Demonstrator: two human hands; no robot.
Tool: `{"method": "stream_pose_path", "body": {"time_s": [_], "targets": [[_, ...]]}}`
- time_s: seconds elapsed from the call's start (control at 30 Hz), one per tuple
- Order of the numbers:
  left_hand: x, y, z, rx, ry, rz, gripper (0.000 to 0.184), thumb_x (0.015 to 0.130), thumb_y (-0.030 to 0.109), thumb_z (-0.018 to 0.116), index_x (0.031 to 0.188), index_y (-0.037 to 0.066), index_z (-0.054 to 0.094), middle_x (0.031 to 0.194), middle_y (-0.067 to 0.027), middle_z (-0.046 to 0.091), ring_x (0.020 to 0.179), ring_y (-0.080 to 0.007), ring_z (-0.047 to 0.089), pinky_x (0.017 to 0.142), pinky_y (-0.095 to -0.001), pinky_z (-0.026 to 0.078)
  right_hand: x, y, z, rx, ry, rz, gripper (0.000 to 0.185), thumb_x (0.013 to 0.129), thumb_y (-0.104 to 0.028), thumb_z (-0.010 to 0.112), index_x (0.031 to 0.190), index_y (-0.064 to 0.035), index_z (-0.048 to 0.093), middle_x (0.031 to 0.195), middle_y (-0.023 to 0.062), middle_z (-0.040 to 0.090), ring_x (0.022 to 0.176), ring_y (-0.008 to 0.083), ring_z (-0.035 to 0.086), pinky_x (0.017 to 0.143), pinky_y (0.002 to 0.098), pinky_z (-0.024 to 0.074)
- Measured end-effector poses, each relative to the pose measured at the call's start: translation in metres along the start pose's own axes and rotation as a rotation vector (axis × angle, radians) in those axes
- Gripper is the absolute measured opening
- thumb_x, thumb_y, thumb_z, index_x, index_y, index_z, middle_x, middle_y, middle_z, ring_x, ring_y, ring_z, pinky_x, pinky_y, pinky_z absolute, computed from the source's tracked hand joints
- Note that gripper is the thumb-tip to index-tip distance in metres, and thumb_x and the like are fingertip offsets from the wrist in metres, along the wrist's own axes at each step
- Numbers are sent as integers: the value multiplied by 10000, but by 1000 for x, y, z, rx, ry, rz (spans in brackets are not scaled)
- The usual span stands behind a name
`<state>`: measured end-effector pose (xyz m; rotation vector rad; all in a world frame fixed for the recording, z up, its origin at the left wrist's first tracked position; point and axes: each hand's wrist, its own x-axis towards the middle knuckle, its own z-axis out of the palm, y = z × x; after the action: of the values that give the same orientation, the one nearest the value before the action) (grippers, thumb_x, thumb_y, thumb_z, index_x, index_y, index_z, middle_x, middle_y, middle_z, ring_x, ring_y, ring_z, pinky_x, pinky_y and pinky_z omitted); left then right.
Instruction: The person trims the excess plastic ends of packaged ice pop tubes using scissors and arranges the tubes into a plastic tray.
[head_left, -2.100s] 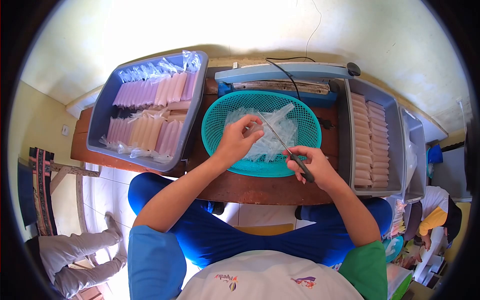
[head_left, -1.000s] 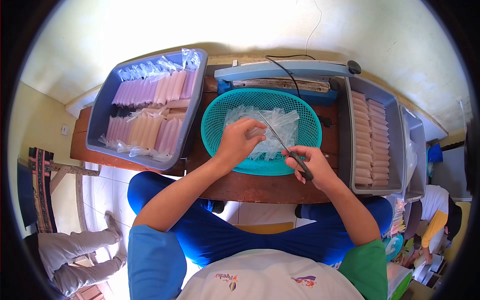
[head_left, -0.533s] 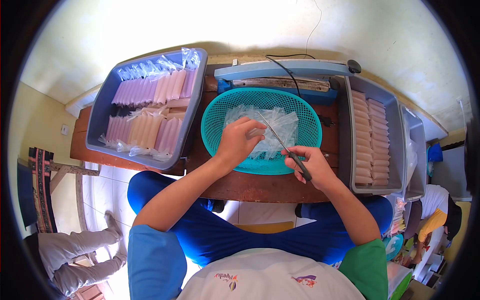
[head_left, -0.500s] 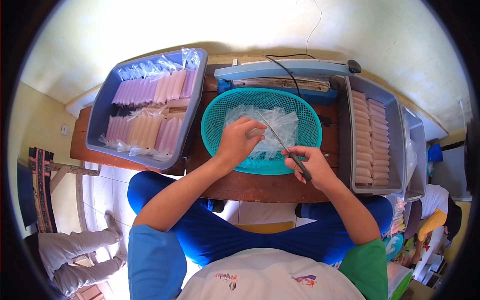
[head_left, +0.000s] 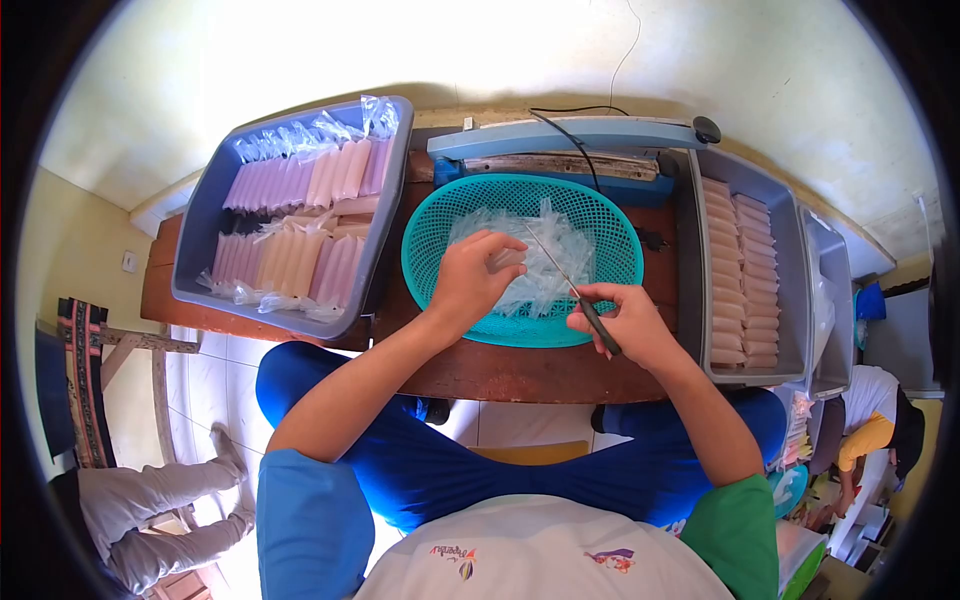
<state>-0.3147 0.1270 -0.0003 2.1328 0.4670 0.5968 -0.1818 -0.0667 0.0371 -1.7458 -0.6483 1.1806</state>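
My left hand (head_left: 473, 277) hovers over the near left part of a turquoise mesh basket (head_left: 422, 240). Its fingers are curved, with a gap between thumb and forefinger, and I see nothing held in it. Dark-handled scissors (head_left: 598, 325) rest in my right hand (head_left: 628, 322), which is closed around the handle at the basket's near right rim. Their thin blades look closed and point up and left, past the left fingertips. Below them, clear plastic pieces (head_left: 560, 262) lie heaped in the basket.
Left stands a grey tub (head_left: 357, 290) of filled pink and purple plastic tubes. Behind the basket is a blue bar-shaped sealer (head_left: 560, 140) with a cable. More filled tubes sit in a grey bin (head_left: 795, 340) at right. A co-worker (head_left: 870, 420) bends over at far right; another person's legs (head_left: 160, 500) show at left.
The thumb and forefinger of my left hand have parted a little. My right hand has shifted slightly with the scissors, their tip now somewhat farther right.
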Motion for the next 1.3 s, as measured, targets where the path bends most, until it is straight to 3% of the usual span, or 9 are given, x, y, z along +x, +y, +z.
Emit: {"method": "stream_pose_path", "body": {"time_s": [0.13, 0.23, 0.3, 0.4, 0.73, 0.93, 1.13, 1.2, 1.3], "targets": [[4, -1, -3, -82, -23, -87, 289, 749, 62, 768, 1022, 58, 673, 869, -81, 665, 734, -149, 634, 661, -287, 502, 4, -7, -1, -196, 35, -73, 470, 762, -189, 779, 1145, 42, 634, 687, 29, 610, 554, 105, 556, 530, 260, 450], [7, -7, -5, -268, -24, -174, 344, 785, 69, 755, 1097, 24, 616, 887, -72, 665, 753, -107, 630, 649, -241, 498, 18, 5, 0, -405, 68, -223, 412, 758, -109, 717, 1139, 28, 641, 773, 122, 653, 660, 204, 630, 613, 317, 498], [9, -10, -7, -412, -41, -194, 361, 814, 81, 740, 1120, -7, 568, 913, -74, 665, 779, -111, 640, 667, -214, 495, 28, 11, 5, -699, 165, -619, 349, 750, -47, 675, 1090, 25, 643, 956, 203, 635, 782, 325, 651, 692, 383, 522], [9, -9, -9, -535, -37, -239, 332, 830, 80, 725, 1105, -7, 560, 935, -74, 663, 787, -115, 647, 678, -213, 492, 33, 11, 18, -793, 206, -503, 298, 740, -21, 686, 1034, 4, 641, 1072, 175, 593, 907, 381, 621, 801, 402, 506], [12, -10, -10, -682, -43, -245, 262, 871, 67, 669, 1096, -15, 563, 947, -99, 684, 826, -121, 654, 720, -234, 495, 49, 28, 28, -963, 215, -436, 234, 785, -11, 656, 1016, 19, 631, 1172, 200, 554, 921, 404, 622, 811, 449, 520], [8, -5, -11, -754, -24, -229, 255, 929, 104, 610, 1154, 16, 526, 1088, -131, 673, 920, -154, 639, 834, -265, 496, 38, 10, 22, -763, 190, -708, 243, 790, -50, 664, 1014, 32, 617, 1061, 237, 587, 849, 385, 644, 745, 410, 548], [2, 0, 0, -904, -28, -265, 291, 899, 116, 658, 1149, 10, 553, 1040, -82, 651, 931, -143, 626, 847, -301, 516, 24, 0, 18, -256, 89, -403, 379, 816, -124, 717, 1149, 12, 597, 1048, 173, 644, 919, 227, 661, 804, 313, 536], [0, 5, 5, -989, -63, -285, 275, 920, 122, 629, 1159, 21, 538, 1040, -79, 596, 1022, -240, 626, 921, -408, 516, 20, -2, 12, -67, -43, -301, 430, 849, -101, 700, 1235, 15, 550, 1062, 116, 635, 977, 175, 632, 882, 302, 503], [-4, 17, 14, -1095, -78, -296, 260, 921, 130, 629, 1147, 29, 548, 1060, -71, 605, 1048, -241, 621, 918, -392, 514, 11, -5, 1, 78, -193, -246, 460, 840, -83, 705, 1253, 14, 528, 1054, 104, 632, 955, 168, 635, 869, 291, 504]]}}
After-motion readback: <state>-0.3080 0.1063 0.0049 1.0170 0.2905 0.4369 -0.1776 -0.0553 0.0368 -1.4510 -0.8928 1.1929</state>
